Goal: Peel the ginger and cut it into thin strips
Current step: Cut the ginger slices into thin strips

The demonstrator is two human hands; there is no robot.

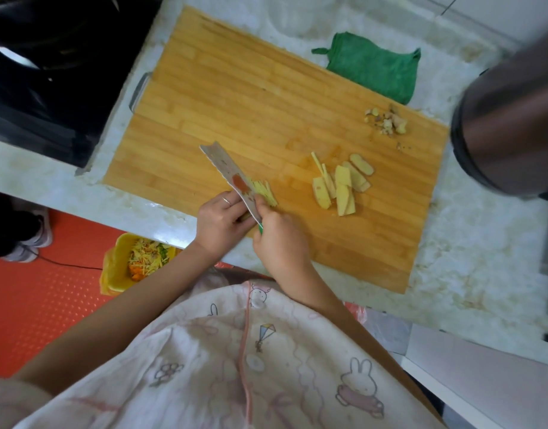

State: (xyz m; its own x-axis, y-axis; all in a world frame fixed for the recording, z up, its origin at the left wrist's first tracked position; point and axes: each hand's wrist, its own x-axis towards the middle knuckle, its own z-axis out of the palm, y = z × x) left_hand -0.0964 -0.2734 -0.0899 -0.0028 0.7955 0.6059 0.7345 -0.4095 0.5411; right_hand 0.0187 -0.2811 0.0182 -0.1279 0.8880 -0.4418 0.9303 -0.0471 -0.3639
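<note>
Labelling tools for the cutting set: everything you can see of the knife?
The knife has a long pale blade printed with small marks and a red-orange patch; one edge looks wavy. Only a sliver of green handle shows, gripped by the right hand. The blade slants over the wooden cutting board, tip pointing away and left, between the cut ginger strips and the left hand, whose fingers seem to touch it.

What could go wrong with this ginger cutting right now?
1. The left hand holds the ginger right against the knife, so a slip by the right hand could nick a finger.
2. The cutting is close to the near edge of the board, so strips might get pushed off onto the counter.
</note>
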